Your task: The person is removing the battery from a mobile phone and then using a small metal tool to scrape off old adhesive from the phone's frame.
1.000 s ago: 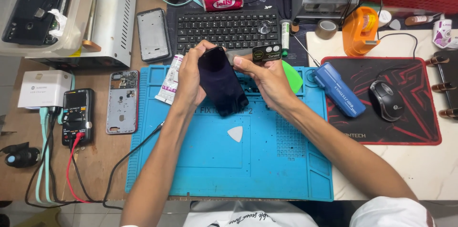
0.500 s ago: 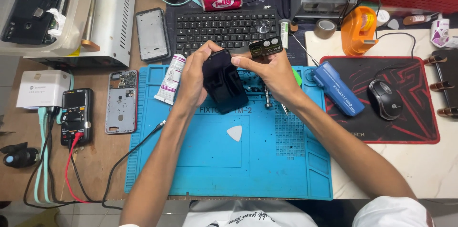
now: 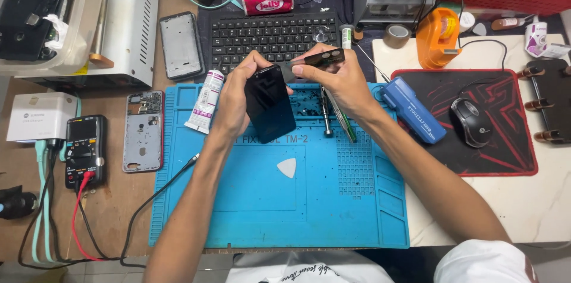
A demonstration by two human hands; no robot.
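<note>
Blue repair mat (image 3: pixel 333 200) on cluttered wooden workbench (image 3: pixel 113 200).

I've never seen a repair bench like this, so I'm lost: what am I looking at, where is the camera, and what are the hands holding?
The one picture comes from a camera worn on the person's head, looking down at their own two bare hands. The left hand holds a dark phone tilted above a blue work mat. The right hand pinches a small dark camera-shaped part at the phone's top edge. On the mat lie a white triangular pick, a glue tube and a screwdriver. Around it are a keyboard, a mouse on its pad, a multimeter and a bare phone frame.
</note>
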